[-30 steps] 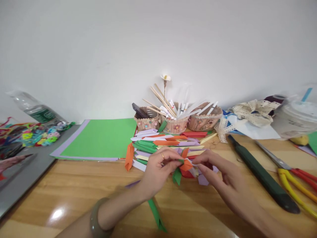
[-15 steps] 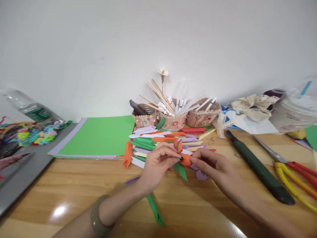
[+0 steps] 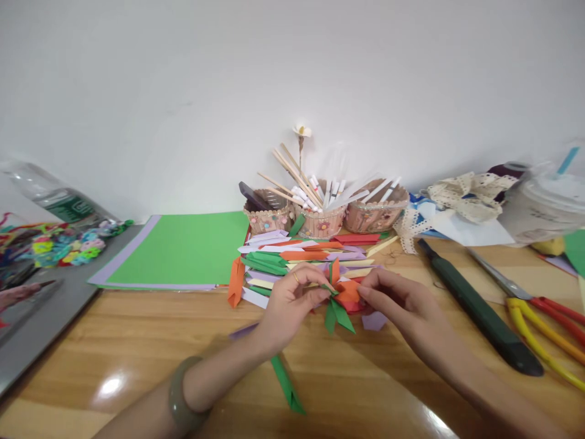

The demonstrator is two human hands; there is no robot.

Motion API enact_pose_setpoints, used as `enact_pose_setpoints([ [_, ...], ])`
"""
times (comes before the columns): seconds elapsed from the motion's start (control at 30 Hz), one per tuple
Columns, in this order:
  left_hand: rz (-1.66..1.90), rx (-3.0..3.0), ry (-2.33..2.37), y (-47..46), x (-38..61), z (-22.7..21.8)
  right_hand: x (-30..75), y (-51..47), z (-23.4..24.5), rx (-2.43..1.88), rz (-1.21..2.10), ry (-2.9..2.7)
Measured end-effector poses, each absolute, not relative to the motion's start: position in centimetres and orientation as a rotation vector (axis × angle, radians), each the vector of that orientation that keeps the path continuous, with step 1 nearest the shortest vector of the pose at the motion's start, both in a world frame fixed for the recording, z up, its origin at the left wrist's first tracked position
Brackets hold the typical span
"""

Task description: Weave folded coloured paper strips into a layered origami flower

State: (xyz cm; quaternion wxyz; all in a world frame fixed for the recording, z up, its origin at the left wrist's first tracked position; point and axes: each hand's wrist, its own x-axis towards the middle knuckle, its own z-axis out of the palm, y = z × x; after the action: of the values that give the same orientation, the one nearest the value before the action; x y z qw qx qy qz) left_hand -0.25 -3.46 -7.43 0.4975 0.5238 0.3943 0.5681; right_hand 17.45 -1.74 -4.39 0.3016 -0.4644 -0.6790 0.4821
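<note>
Since 0.5 s ago: green tails of folded paper piece (image 3: 340,297) swung down-right, hands barely shifted. Left hand (image 3: 292,302) fingertips pinch piece at left edge; right hand (image 3: 395,299) fingertips pinch its orange side. Piece held just above wooden table (image 3: 137,341), in front of paper strip pile (image 3: 292,259).

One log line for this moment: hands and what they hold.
left hand: pinching folded orange-and-green paper piece | right hand: pinching same piece | wooden table: beneath
</note>
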Motion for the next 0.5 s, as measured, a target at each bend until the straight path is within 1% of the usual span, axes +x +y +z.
enact_pose_setpoints([
  [0.33,1.366,1.296,0.949,-3.63,-0.29,-7.68,17.05,-1.96,-4.0,-1.199,1.323,-1.727],
  [0.5,1.371,1.254,0.887,-3.68,-0.32,-7.86,17.11,-1.98,-3.9,-1.217,1.22,-1.783],
])
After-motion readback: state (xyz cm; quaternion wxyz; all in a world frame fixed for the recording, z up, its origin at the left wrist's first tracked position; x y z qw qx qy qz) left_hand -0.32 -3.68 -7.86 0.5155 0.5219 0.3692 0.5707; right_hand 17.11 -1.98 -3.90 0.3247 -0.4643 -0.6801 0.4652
